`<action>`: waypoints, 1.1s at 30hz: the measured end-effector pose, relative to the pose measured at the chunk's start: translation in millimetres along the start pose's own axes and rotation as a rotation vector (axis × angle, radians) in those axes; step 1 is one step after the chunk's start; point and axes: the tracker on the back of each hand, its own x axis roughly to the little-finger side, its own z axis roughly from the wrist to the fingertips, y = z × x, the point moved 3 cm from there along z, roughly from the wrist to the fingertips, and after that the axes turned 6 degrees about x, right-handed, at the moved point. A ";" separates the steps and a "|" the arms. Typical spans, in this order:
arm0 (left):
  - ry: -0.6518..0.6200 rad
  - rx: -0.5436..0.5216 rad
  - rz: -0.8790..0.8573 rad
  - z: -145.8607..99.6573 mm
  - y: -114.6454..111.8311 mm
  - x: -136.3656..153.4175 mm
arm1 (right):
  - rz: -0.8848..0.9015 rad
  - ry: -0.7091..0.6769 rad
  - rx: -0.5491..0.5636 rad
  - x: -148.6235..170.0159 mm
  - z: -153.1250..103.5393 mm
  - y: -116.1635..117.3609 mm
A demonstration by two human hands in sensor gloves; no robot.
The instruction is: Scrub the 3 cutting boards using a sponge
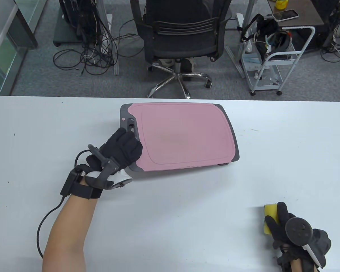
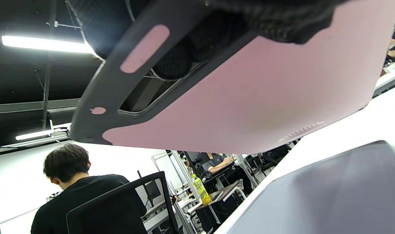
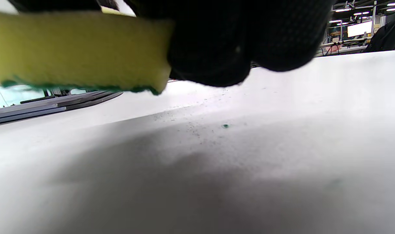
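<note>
left hand [image 1: 121, 148] grips the handle end of the pink plastic cutting board with grey ends [image 1: 184, 136], lifting it, while right hand [image 1: 294, 235] clutches the yellow rectangular sponge [image 1: 269, 214].

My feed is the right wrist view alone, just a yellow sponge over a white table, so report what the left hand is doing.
Observer: The left hand grips the pink rectangular plastic cutting board with grey ends, fingers through its handle slot.
Operator: Tell me whether that board lies flat.
Observer: It does not. The left wrist view looks up at its underside, so the handle end is raised off the white table.
Operator: Say where my sponge sits relative to it.
Observer: The yellow sponge, held in the right hand, is at the table's near right, well apart from the board.
</note>
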 end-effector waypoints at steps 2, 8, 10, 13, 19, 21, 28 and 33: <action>-0.016 0.028 0.010 0.1 -10.3 1.0 | 0.003 0.003 -0.001 0.3 0.1 0.1; -0.019 0.279 0.073 -3.6 -59.6 8.2 | 0.008 -0.002 0.000 -0.6 0.6 2.4; -0.012 0.407 0.166 0.2 -75.5 7.8 | 0.002 -0.003 -0.009 -1.9 0.8 4.4; -0.021 0.627 0.313 5.0 -101.3 1.8 | -0.001 -0.007 -0.014 -4.3 0.6 6.3; -0.061 0.783 0.347 1.0 -130.2 -11.3 | -0.004 -0.014 -0.019 -6.5 -1.9 7.2; -0.067 0.981 0.326 -3.8 -144.4 -12.1 | -0.002 -0.013 -0.023 -6.3 -1.9 7.6; 0.080 0.961 0.210 -20.4 -108.2 -20.7 | -0.029 -0.017 -0.048 -8.0 -0.7 12.2; 0.275 0.825 -0.131 -39.7 -64.7 -32.9 | -0.045 -0.015 -0.039 -9.7 -1.3 12.4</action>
